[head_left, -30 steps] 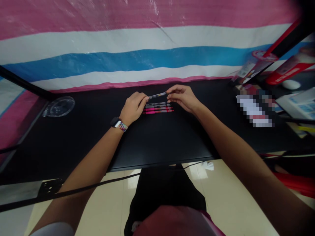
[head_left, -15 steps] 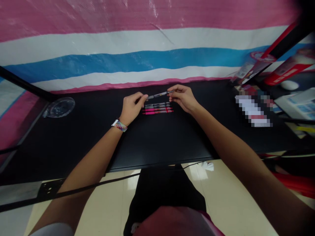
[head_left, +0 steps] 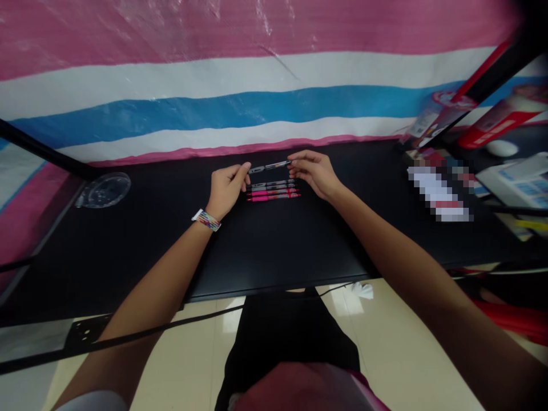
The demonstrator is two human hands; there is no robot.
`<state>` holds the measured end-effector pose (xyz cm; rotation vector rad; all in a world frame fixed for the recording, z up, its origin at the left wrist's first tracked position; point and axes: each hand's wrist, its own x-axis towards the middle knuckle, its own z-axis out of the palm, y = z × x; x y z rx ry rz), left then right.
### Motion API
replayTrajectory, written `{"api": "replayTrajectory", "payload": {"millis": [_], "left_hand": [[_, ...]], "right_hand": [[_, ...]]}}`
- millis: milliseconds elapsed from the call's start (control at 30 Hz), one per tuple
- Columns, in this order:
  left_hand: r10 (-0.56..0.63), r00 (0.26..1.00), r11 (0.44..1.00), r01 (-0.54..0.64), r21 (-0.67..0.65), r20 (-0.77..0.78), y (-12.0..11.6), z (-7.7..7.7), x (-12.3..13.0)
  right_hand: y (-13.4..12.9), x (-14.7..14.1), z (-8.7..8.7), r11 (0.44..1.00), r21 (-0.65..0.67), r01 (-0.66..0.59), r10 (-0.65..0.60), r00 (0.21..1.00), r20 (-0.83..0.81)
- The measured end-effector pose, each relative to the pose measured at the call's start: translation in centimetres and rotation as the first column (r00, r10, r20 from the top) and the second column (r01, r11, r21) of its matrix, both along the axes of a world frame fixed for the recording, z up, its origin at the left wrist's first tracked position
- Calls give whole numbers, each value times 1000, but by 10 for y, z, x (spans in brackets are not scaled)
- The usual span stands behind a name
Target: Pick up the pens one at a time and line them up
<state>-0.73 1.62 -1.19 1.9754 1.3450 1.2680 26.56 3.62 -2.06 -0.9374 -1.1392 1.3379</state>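
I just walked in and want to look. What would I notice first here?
Two hands meet over the middle of the black table: the left hand and right hand hold a dark pen by its ends, just above the table. Under it lies a neat row of pens, two dark and two pink. Behind hangs a big pink, white and blue striped sheet.

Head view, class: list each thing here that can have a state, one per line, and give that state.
Dark pen: lifted off the desk, level, held at both ends.
Left hand: fingers pinch the pen's left end.
Right hand: fingers pinch the pen's right end.
Row of pens: lying flat on the black desk, side by side, two dark, two pink.
Clear round lid: lying flat, far left.
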Motion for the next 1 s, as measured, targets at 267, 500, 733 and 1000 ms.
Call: {"api": "replayTrajectory", "payload": {"millis": [267,500,733,1000], "left_hand": [[-60,984,994,43,102,169,11,-15,-1],[-50,989,996,38,85,138,14,-16,-3],[-87,959,993,63,96,268,21,-21,-3],[8,950,987,-57,149,313,30,-23,-10]], "right_hand": [[3,-1,-6,999,28,28,-28,999,21],[4,0,-9,997,46,58,-58,998,-2],[4,-1,-8,996,44,81,-80,997,-22],[8,1,-8,986,49,162,-160,986,-45]]}}
